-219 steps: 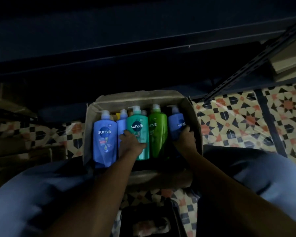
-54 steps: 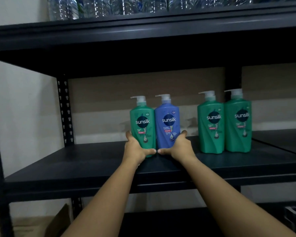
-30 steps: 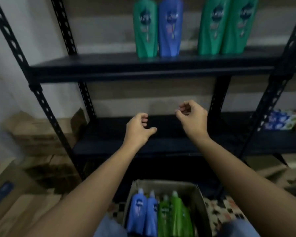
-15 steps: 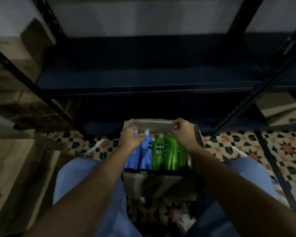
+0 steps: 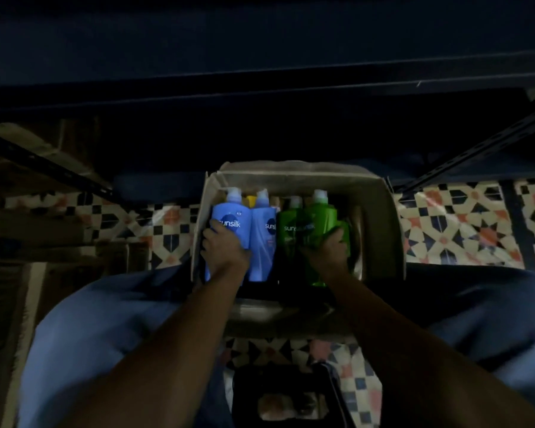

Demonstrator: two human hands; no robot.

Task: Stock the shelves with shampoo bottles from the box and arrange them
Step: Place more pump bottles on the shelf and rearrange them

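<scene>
The room is dim, and most of what shows is floor: patterned tile (image 5: 451, 230) in cream, black and orange, running left and right behind an open cardboard box (image 5: 380, 217) that sits on it between the person's knees. Beyond the box the lowest shelf (image 5: 260, 72) of a dark metal rack crosses the whole upper part of the view, with a slanted perforated upright (image 5: 482, 152) coming down at the right and another (image 5: 44, 168) at the left. Flattened cardboard (image 5: 19, 230) lies on the floor at the far left.

Inside the box the shampoo bottles stand in a row, pump tops toward the shelf. From the left: a blue bottle (image 5: 233, 217), a second blue bottle (image 5: 263, 233) touching it, a dark green bottle (image 5: 288, 230), then a brighter green bottle (image 5: 320, 217). A yellow cap (image 5: 250, 199) peeks up between the two blue pumps.

The left hand (image 5: 224, 250) is wrapped around the lower body of the first blue bottle, fingers curled over its left edge. The right hand (image 5: 331, 253) grips the brighter green bottle the same way, fingers round its right side. Whether either bottle is lifted off the box bottom is hard to say in this light.

Blue trouser legs (image 5: 99, 335) frame the box, and a dark object (image 5: 288, 393) sits on the tile nearest the person.
</scene>
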